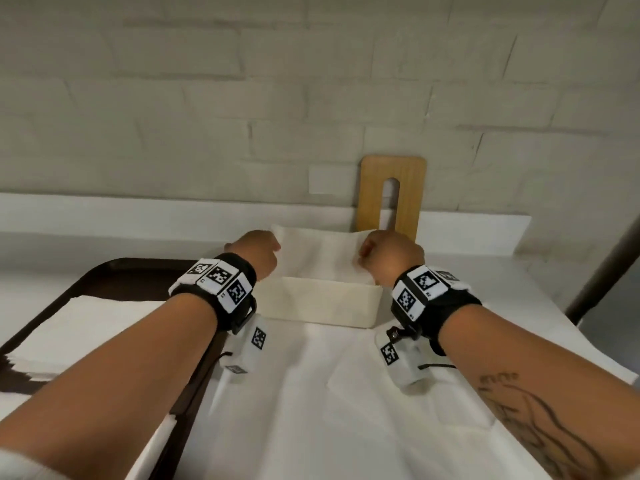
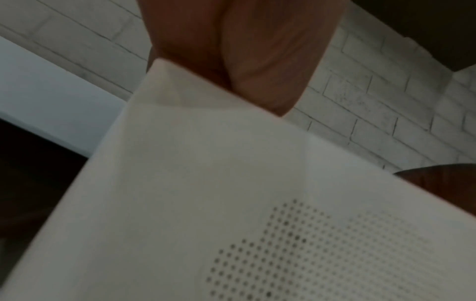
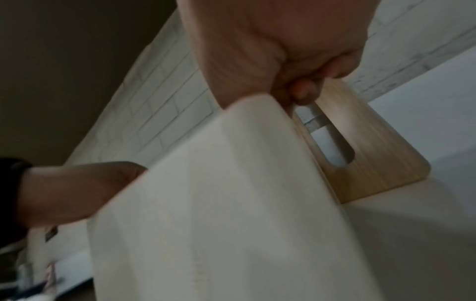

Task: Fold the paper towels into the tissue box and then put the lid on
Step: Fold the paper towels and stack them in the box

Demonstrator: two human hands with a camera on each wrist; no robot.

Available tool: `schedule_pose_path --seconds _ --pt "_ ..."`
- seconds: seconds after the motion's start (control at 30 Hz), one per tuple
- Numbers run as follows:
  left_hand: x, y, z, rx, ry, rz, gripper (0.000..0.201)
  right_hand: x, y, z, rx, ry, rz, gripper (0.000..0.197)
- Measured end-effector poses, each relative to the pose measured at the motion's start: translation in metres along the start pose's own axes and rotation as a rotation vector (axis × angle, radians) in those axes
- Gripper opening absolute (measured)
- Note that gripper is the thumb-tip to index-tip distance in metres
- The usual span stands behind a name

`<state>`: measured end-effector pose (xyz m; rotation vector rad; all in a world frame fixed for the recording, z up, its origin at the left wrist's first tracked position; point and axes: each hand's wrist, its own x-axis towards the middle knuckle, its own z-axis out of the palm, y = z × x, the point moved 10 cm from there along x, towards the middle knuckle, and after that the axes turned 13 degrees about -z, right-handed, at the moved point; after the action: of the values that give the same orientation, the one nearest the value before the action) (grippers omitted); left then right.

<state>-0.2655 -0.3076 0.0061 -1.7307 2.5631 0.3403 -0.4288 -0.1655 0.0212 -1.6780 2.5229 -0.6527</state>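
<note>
A white paper towel hangs stretched over the open cream tissue box at the middle of the table. My left hand pinches its left top corner, and my right hand pinches its right top corner. In the left wrist view the towel runs down from my left hand's fingers. The right wrist view shows my curled right fingers gripping the towel. The wooden lid with its slot leans upright against the wall behind the box, also visible as the lid behind my right hand.
A dark tray at the left holds a stack of white paper towels. A white cloth covers the table in front of the box. A brick wall stands right behind. A dark post rises at the right.
</note>
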Motion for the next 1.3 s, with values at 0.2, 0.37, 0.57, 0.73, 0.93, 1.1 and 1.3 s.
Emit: schedule_pose_path --seconds 0.2,0.37,0.57,0.73,0.93,1.1,1.3 --pt "0.018 -0.005 0.012 0.119 0.007 -0.087 0.032 0.015 0.002 0.035 -0.362 -0.277 0.044 0.027" --pt "0.018 -0.002 0.018 0.238 -0.024 -0.069 0.015 0.012 -0.001 0.042 -0.405 -0.392 0.04 0.024" --pt "0.005 0.009 0.025 0.334 -0.128 0.011 0.026 0.009 -0.005 0.049 -0.493 -0.547 0.056 0.029" --pt "-0.013 0.015 0.0 0.366 0.009 -0.039 0.02 -0.001 -0.019 -0.002 -0.105 -0.326 -0.133 0.028" --pt "-0.063 0.064 -0.035 0.161 0.159 0.123 0.02 -0.072 0.033 -0.115 0.377 -0.019 0.056 0.014" --pt "-0.136 0.127 -0.014 -0.227 -0.036 0.334 0.029 -0.153 0.094 -0.139 0.509 0.05 0.271 0.009" --pt "-0.208 0.18 0.07 -0.401 -0.411 0.405 0.018 -0.236 0.153 -0.1 0.429 -0.07 0.49 0.012"
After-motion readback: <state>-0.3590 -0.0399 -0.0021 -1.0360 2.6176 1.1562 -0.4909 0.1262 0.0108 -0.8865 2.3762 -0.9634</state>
